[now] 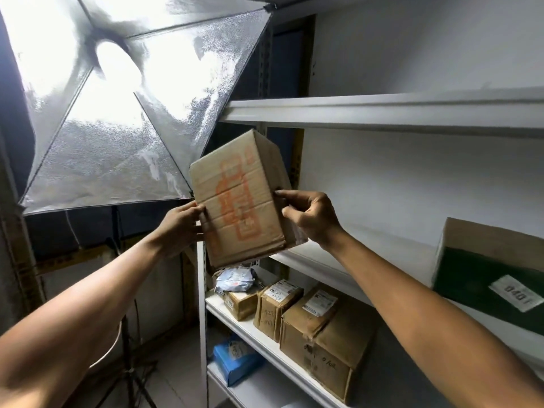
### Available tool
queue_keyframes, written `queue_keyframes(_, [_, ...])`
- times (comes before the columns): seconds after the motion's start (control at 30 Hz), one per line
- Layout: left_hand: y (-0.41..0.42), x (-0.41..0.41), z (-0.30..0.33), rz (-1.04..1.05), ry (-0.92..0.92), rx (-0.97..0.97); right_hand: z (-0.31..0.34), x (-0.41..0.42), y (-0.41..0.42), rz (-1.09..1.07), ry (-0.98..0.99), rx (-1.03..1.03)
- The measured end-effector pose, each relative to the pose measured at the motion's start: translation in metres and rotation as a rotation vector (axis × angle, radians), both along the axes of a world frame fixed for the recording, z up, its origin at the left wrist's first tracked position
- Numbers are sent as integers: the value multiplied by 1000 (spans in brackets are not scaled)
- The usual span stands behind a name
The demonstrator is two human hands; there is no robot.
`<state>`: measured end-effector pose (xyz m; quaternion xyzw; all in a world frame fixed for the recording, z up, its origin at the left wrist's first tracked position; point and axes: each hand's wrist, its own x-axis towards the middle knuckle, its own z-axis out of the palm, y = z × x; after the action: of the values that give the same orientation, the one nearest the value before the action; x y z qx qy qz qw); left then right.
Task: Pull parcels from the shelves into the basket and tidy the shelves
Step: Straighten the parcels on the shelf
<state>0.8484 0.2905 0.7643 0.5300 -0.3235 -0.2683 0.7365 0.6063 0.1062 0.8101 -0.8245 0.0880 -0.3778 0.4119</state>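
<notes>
Both arms are raised toward the white metal shelves (382, 113), and between the hands sits a cardboard box (238, 198) with orange printing on its near face. It is held up in the air, tilted, at the left end of the rack, in front of the middle shelf's edge and not resting on any board. The left hand (181, 228) presses against the box's left side, fingers curled onto the near face. The right hand (309, 219) grips the right edge, thumb on the front and fingers bent round the side.

On the middle shelf to the right lies a dark green box (485, 278) with a white label, tipped at an angle. One level down, three brown taped parcels (321, 328) with white labels stand in a row, close together, and a crumpled pale plastic mailer (234, 279) lies on the leftmost one. Lower still, a blue box (235, 360) sits at the left end of its shelf.

To the left of the rack a big softbox lamp (117, 98) on a stand glares brightly, its silver lining facing the room. I can see no basket from here
</notes>
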Motion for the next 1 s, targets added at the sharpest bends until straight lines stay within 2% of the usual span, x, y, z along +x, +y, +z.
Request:
queue_keyframes(0.1, [1, 2, 0, 61, -9, 22, -4, -1, -3, 44, -10, -2])
queue_keyframes(0.2, [0, -1, 10, 122, -19, 38, -2, 2, -9, 105, -81, 101])
queue_keyframes(0.3, [-4, -4, 25, 148, -47, 47, 12, 5, -18, 68, -185, 207])
queue_keyframes(0.37, [-10, -7, 36, 154, -41, 40, 25, 8, -26, 11, -167, 164])
queue_keyframes(0.5, [-27, -8, 57, 205, 61, 73, 39, 8, -19, -148, 27, -49])
queue_keyframes(0.6, [-37, -10, 57, 84, 56, 225, 35, -1, -22, -225, 112, -43])
queue_keyframes(0.7, [-47, -18, 55, 57, 3, 324, 25, -10, -40, -268, 156, 18])
queue_keyframes(0.77, [-56, -27, 54, 24, -31, 274, 23, -18, -47, -265, 163, 54])
queue_keyframes(0.9, [-85, -48, 54, -110, -141, 163, 22, -48, -52, -119, 224, 32])
queue_keyframes(1.0, [-121, -63, 54, -323, -279, 215, 12, -70, -63, -260, 289, -21])
